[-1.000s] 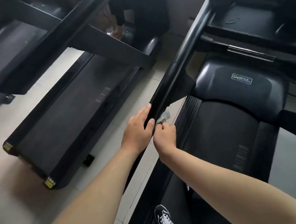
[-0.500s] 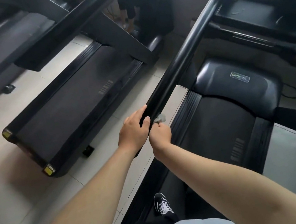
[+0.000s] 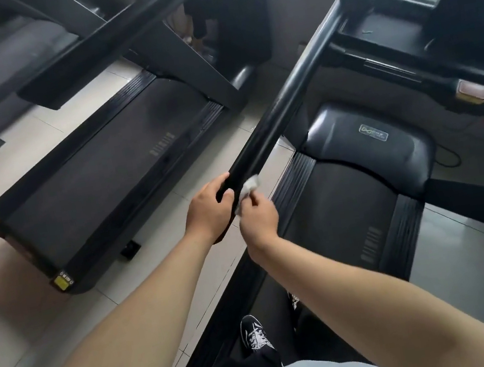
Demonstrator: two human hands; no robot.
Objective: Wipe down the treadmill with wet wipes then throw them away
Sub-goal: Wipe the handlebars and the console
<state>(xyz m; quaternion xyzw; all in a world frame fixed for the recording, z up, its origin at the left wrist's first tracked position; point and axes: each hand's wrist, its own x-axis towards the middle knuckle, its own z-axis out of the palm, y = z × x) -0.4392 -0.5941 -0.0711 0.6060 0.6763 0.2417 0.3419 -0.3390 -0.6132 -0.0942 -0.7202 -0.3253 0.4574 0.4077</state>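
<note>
Adj. treadmill point(image 3: 100, 180) on tile floor point(image 3: 19, 329)

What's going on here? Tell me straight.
Someone is wiping down the treadmill they stand on. The left hand grips the near end of the black handrail. The right hand pinches a crumpled white wipe against the handrail right beside the left hand. The wipe is in use and has not yet been thrown away.
</note>
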